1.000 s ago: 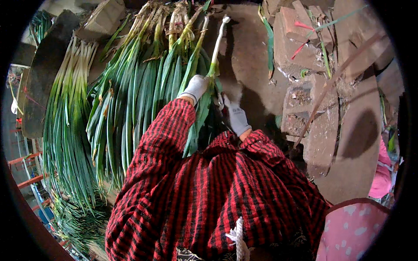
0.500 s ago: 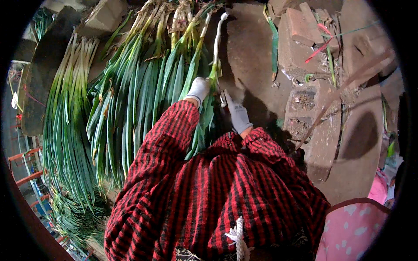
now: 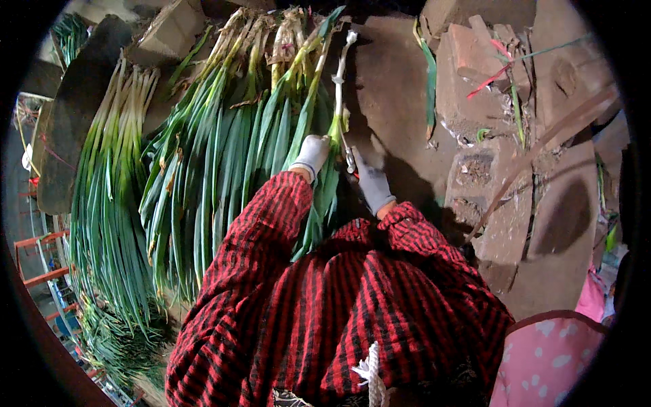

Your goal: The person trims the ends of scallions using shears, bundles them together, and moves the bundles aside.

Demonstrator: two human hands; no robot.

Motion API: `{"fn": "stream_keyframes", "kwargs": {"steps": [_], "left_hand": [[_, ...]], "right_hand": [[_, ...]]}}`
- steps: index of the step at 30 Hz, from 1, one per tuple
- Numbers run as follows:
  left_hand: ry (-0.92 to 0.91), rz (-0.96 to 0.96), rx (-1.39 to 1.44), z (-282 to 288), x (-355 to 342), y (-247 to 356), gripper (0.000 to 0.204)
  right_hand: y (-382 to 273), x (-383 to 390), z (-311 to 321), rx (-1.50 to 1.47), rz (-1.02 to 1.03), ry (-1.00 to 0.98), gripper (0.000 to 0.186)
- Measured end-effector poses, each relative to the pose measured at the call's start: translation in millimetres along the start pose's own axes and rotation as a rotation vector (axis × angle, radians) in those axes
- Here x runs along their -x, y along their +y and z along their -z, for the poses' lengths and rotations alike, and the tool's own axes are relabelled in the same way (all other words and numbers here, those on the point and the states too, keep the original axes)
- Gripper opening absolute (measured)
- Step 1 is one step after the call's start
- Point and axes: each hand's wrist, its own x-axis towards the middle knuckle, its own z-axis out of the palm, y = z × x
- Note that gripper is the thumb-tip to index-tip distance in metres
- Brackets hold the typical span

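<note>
My left hand [image 3: 310,154], in a white glove, is closed round a green onion [image 3: 338,102] whose white stem points away from me, with a shred of loose skin along it and long green leaves hanging toward my body. My right hand [image 3: 370,178], in a grey glove, grips a small slim metal tool [image 3: 350,160] with a red bit, held just right of that onion below its white part; its fingertips are partly blurred. Left of my hands lie loose, root-topped green onions [image 3: 224,129] and a neater group of slimmer onions [image 3: 112,183].
Bricks and blocks [image 3: 475,81] with red ties and scraps line the right side, beside a long thin brown strip [image 3: 542,146] and boards. A stray leaf [image 3: 428,95] lies top centre. Pale blocks [image 3: 173,30] sit top left, a red metal frame [image 3: 42,278] lower left, pink spotted fabric [image 3: 549,359] lower right.
The view has shifted slightly, so hands and onions sit a little lower in the picture. A loose shred now sticks out partway along the held onion's white stem. Both grips continue.
</note>
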Motion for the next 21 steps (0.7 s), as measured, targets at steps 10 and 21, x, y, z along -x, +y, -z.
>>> {"fn": "stream_keyframes", "kwargs": {"steps": [10,21], "left_hand": [[-0.072,0.458,0.743,-18.4,-2.2,-9.0,0.038],[-0.111,-0.202,-0.8,37.5,45.2,116.4,0.033]], "right_hand": [[-13.3,0.6,34.8,-0.008,-0.251,-0.117,0.061],[19.7,-36.0,24.8,-0.026,-0.111,0.223,0.062]]}}
